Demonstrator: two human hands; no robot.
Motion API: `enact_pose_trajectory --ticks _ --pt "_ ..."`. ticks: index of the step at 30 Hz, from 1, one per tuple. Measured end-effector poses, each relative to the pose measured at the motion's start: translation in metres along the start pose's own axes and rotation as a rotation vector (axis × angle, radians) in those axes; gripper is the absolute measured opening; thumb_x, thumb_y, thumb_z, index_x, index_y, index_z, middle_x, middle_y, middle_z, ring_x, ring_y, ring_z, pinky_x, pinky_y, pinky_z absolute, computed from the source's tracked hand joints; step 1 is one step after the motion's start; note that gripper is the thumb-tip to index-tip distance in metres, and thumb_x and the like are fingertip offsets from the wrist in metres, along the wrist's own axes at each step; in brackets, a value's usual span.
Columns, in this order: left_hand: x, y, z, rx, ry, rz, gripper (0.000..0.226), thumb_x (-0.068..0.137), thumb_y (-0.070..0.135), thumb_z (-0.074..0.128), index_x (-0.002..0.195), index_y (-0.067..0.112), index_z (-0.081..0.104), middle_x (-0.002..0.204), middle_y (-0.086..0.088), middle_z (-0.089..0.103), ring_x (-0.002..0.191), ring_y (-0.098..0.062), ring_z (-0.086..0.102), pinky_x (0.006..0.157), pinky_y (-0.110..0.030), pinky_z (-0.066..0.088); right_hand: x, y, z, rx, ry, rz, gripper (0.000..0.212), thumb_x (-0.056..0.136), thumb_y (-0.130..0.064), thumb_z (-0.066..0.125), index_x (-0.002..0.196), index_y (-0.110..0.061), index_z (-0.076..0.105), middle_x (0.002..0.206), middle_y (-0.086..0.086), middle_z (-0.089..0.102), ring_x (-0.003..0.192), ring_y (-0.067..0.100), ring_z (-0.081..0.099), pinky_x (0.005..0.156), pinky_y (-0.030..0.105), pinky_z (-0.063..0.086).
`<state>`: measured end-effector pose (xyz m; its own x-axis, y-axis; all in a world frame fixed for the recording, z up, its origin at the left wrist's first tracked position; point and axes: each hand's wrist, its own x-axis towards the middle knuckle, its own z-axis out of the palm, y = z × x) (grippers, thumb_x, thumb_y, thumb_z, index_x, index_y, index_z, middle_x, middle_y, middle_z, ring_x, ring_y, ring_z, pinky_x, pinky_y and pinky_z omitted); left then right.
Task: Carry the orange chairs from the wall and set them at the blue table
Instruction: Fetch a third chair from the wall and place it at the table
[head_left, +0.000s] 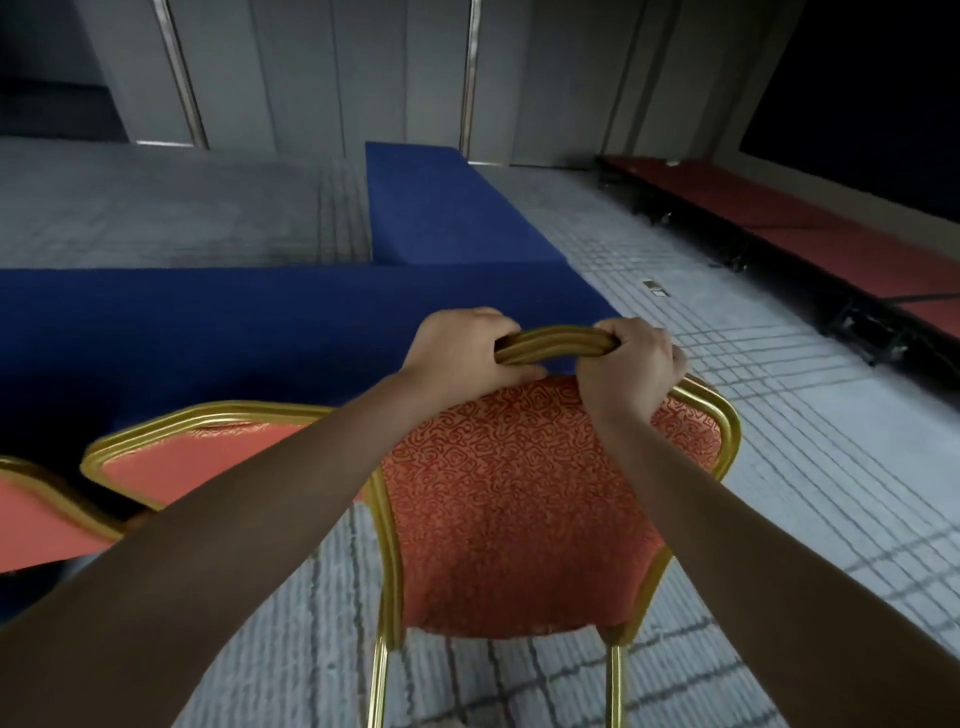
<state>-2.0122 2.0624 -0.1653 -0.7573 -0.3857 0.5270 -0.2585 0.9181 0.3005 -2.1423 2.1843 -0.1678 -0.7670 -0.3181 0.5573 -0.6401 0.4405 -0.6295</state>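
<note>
both hands grip the orange chair's gold top rail.

Reaching forward with both bare forearms, converging toward the middle. Gripping the chair rail with the left hand and the right hand close together, fingers curled over it, knuckles uppermost.
</note>
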Motion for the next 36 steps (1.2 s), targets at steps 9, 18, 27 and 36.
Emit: enact_pose_trajectory --ticks 9,18,27,36 --pt "0.116 -0.052 0.066 0.094 0.076 -0.147 0.036 0.074 0.067 0.064 0.067 0.034 0.053 0.067 0.014 0.05 0.063 -0.003 0.05 0.053 -0.025 0.035 0.138 0.04 0.109 0.07 -0.128 -0.113 0.031 0.067 -0.003 0.06 0.086 -0.024 0.071 0.085 -0.011 0.064 0.087 0.014 0.054 0.094 0.033 0.028" --pt "0.197 -0.11 0.139 0.249 0.138 -0.311 0.041 0.073 0.064 0.065 0.068 0.023 0.062 0.064 0.01 0.052 0.056 -0.007 0.049 0.047 -0.025 0.034 0.239 0.082 0.219 0.166 -0.3 -0.301 0.021 0.07 -0.006 0.059 0.076 -0.023 0.067 0.079 -0.009 0.063 0.083 0.016 0.054 0.085 0.033 0.031" --pt "0.191 -0.115 0.197 0.23 0.073 -0.43 0.037 0.074 0.063 0.067 0.082 0.026 0.068 0.07 0.012 0.055 0.061 -0.005 0.05 0.05 -0.025 0.039 0.254 0.137 0.259 0.115 -0.461 -0.592 0.013 0.065 -0.005 0.058 0.066 -0.018 0.059 0.068 -0.008 0.056 0.066 0.016 0.05 0.07 0.03 0.031" --pt "0.184 -0.075 0.21 0.188 -0.061 -0.514 0.038 0.07 0.062 0.071 0.089 0.03 0.063 0.081 0.016 0.058 0.071 -0.003 0.052 0.06 -0.024 0.04 0.255 0.173 0.231 0.079 -0.671 -0.728 0.013 0.073 -0.014 0.064 0.066 -0.018 0.053 0.065 -0.006 0.052 0.059 0.016 0.049 0.052 0.024 0.03"
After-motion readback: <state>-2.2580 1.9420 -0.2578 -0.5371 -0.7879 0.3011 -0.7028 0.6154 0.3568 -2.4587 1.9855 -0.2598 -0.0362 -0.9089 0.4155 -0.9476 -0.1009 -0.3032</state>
